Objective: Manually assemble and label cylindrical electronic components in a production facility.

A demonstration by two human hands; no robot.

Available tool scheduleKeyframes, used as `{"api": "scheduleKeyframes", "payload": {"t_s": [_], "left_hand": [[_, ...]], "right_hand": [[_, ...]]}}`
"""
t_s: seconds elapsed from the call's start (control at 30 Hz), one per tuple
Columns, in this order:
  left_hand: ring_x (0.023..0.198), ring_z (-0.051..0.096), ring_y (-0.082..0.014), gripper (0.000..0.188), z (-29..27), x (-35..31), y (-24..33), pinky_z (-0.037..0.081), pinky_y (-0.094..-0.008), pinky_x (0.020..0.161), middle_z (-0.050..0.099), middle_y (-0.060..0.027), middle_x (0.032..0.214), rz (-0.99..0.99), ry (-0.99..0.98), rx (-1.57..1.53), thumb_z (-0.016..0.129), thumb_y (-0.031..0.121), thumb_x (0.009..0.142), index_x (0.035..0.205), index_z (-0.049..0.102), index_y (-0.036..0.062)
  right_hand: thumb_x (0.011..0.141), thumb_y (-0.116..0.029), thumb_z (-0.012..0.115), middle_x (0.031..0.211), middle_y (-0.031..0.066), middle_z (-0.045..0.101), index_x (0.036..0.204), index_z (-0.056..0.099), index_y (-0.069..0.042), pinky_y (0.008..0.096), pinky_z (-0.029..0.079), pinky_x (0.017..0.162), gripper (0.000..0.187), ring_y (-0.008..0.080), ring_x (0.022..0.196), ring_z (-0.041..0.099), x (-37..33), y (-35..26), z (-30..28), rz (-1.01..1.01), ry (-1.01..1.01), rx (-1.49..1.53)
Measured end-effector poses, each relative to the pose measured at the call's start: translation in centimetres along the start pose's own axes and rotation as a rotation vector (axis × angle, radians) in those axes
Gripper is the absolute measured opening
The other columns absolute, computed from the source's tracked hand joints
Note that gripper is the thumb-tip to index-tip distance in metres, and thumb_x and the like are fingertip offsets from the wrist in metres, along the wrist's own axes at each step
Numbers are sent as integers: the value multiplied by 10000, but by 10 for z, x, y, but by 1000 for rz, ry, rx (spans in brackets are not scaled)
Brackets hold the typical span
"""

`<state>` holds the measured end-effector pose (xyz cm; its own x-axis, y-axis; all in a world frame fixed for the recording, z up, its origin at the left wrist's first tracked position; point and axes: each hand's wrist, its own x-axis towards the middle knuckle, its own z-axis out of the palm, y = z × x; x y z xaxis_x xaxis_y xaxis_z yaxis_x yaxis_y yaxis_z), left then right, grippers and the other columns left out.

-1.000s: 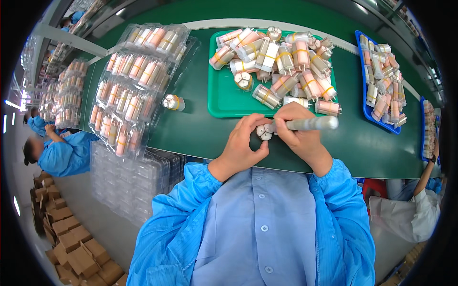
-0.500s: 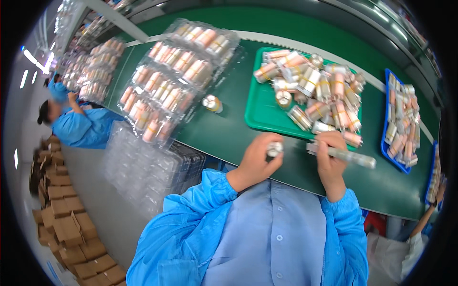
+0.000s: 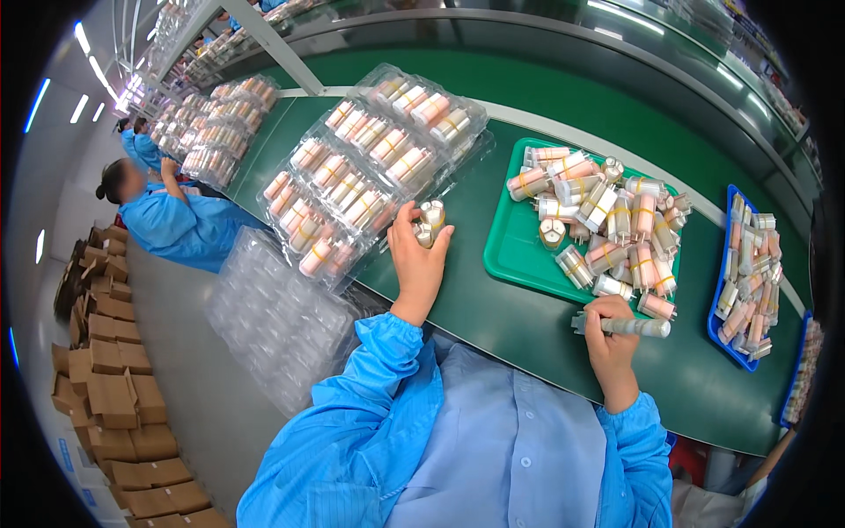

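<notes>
My left hand is closed around a small cylinder with a whitish, segmented end, at the table's near side. Right beside it stands another such cylinder; whether the two touch I cannot tell. Closed in a fist, my right hand grips a grey-white rod-shaped tool with a flat, clear-looking end sticking out to the left. That hand is just in front of a green tray, heaped with pink, white and clear cylinders wrapped in yellow bands.
Clear plastic blister trays filled with cylinders lie left on the green table. Empty blister trays are stacked below its edge. A blue tray of cylinders stands right. Cardboard boxes line the floor; a co-worker sits far left.
My left hand has moved left and away from me with its cylinder, to the one standing on the table. My right hand keeps the tool near the green tray. The view has shifted.
</notes>
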<state>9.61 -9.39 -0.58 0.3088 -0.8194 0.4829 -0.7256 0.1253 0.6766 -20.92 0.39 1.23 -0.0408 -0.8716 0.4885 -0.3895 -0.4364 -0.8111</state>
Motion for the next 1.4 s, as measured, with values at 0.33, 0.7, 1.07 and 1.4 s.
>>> {"api": "scheduleKeyframes", "payload": {"t_s": [0.33, 0.7, 1.07, 1.4], "left_hand": [[901, 633, -370, 437, -43, 109, 58, 509, -458, 786, 661, -192, 1055, 375, 193, 40, 744, 164, 916, 1282, 566, 3], [1013, 657, -421, 431, 20, 355, -61, 538, -501, 883, 695, -198, 1011, 384, -465, 796, 709, 291, 901, 1298, 613, 151], [840, 684, -292, 327, -119, 328, -26, 523, -428, 724, 656, -170, 880, 115, -262, 231, 585, 250, 932, 1159, 598, 15], [1091, 615, -392, 412, -150, 256, -76, 506, -452, 930, 628, -221, 1080, 257, -536, 580, 711, 205, 829, 1163, 557, 19]], "right_hand": [[853, 11, 698, 829, 130, 647, 856, 621, -21, 382, 510, 656, 83, 282, 742, 632, 2, -2, -4, -55, -40, -66], [775, 0, 768, 818, 98, 665, 867, 639, -57, 388, 537, 620, 168, 288, 710, 660, 9, -16, -5, -162, -133, -179], [766, 14, 766, 825, 105, 662, 879, 634, -52, 385, 527, 606, 185, 290, 709, 656, 4, -23, -3, -192, -171, -194], [803, -3, 752, 801, 122, 641, 868, 602, -44, 405, 515, 606, 168, 310, 694, 640, 1, -8, 4, -159, -226, -246]]}}
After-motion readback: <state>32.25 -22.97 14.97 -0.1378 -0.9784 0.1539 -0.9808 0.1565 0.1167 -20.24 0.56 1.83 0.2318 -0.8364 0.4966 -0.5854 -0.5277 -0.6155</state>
